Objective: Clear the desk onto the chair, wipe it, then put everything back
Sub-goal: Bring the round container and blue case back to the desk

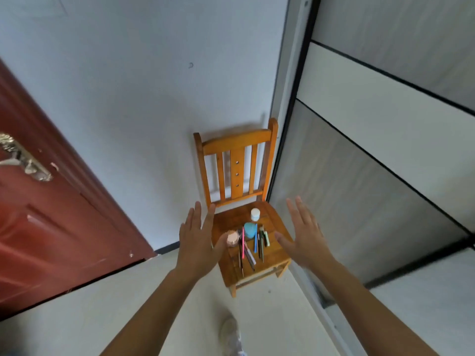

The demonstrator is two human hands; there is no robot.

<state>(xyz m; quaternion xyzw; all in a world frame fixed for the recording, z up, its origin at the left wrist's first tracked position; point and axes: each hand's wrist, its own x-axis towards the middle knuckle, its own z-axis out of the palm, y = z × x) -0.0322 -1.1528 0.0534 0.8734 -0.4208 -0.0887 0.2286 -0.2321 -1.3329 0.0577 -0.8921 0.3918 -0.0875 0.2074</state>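
Above the chair (236,143), both hands are out in front, one to each side of the seat.

Left hand (198,240): at 9 o'clock from the seat. Fingers straight and close together, thumb spread. Holds nothing. The thumb tip overlaps the round pink-lidded jar (232,238) in this view; cannot tell whether it touches.

Right hand (305,237): at 3 o'clock from the seat. Fingers straight and slightly fanned, thumb spread toward the seat. Holds nothing, touches nothing.

Seat contents:
- small white jar (255,214), upright, at 12 o'clock near the backrest.
- teal heart-shaped box (249,229), near mid-seat, just beside the white jar on its 6 o'clock side.
- round pink-lidded jar at 9 o'clock, near the seat's left edge.
- pens and pencils (248,253), loose, lying roughly parallel, running from mid-seat toward 6 o'clock. A second small group lies at 3 o'clock of the box. Exact count unclear; the picture is blurred.

Room: chair is small, orange wood, with a slatted back against a white wall (141,86). At 9 o'clock stands a red-brown door (51,227) with a metal handle (23,160). At 3 o'clock stand grey and white wardrobe panels (372,150) with black dividing lines, close beside the chair. Floor (128,304) is pale. A light shoe (228,327) shows at 6 o'clock, between the forearms.
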